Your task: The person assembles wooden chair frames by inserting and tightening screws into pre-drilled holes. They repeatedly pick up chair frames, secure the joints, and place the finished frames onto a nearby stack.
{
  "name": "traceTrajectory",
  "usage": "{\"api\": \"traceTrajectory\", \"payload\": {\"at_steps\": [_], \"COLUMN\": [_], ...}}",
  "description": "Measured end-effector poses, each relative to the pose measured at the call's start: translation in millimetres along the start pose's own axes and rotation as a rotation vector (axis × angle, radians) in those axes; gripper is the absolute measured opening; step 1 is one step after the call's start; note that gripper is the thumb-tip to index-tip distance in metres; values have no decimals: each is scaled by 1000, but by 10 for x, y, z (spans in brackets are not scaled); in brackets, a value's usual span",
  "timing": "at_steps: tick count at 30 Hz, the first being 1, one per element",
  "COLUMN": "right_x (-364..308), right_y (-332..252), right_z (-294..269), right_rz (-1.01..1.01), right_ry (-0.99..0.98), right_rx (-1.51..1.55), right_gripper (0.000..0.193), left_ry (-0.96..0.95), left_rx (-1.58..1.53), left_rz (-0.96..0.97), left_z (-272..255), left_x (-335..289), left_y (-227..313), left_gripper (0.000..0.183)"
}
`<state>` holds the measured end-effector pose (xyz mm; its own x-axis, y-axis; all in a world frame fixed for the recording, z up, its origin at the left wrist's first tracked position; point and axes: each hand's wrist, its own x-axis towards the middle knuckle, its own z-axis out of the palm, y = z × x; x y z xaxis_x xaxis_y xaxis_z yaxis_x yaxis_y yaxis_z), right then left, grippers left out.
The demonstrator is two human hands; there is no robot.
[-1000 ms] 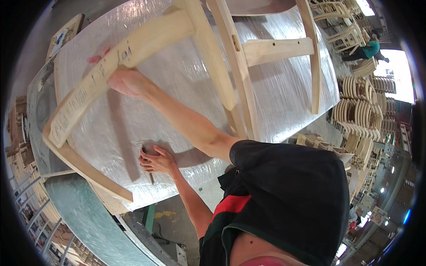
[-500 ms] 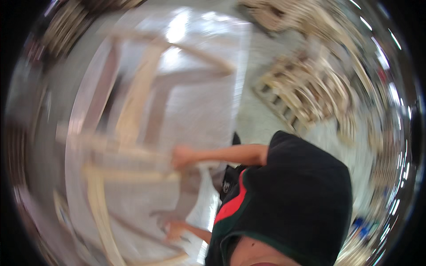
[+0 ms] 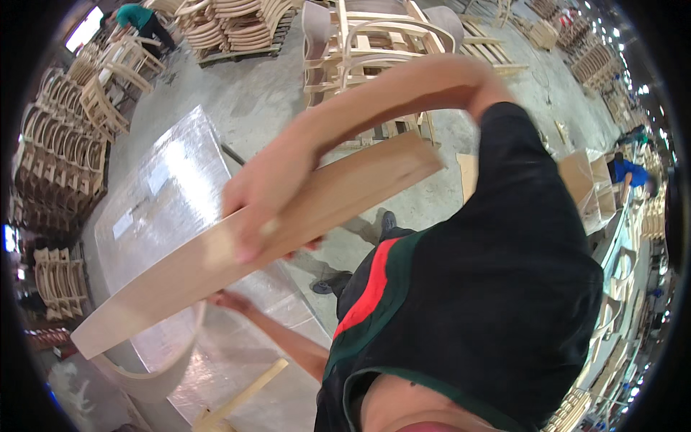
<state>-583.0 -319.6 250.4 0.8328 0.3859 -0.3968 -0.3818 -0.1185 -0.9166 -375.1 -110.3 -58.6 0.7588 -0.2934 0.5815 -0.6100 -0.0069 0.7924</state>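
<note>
A long, pale, curved wooden board (image 3: pixel 173 270) is raised at a slant above the plastic-covered table (image 3: pixel 180 158). My right hand (image 3: pixel 266 194), slightly blurred, reaches over its upper edge and is closed on the board. Below the board, my left hand (image 3: pixel 232 299) is closed at the end of a curved wooden piece (image 3: pixel 162 378); the board partly covers this hand. Whether the curved piece is joined to the board is hidden. A narrow pale wooden strip (image 3: pixel 248 392) shows low over the table.
Pallets of stacked curved wooden parts (image 3: pixel 237 25) stand at the back, with more stacks (image 3: pixel 61 151) along the left. A wooden frame assembly (image 3: pixel 389 43) stands beyond my right arm. One person (image 3: pixel 137 21) bends at far left; another (image 3: pixel 633 173) is at far right.
The view has swung round. Both hands were low over the table beside a large wooden frame; now the board is up in front of me with my right hand over its top edge.
</note>
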Motion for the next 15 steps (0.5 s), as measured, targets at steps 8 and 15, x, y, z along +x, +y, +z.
{"api": "traceTrajectory", "payload": {"at_steps": [8, 15], "right_x": [-2740, -3848], "right_y": [1076, 1860], "right_z": [-118, -552], "right_rz": [-30, -193], "right_ry": [623, 1233], "right_rx": [-648, -367], "right_gripper": [48, 76], "left_ry": [-335, -391], "left_rx": [87, -48], "left_rz": [317, -12], "left_z": [2536, 3739], "left_x": [-1220, -368], "left_y": [-162, 1986], "left_gripper": [40, 59]}}
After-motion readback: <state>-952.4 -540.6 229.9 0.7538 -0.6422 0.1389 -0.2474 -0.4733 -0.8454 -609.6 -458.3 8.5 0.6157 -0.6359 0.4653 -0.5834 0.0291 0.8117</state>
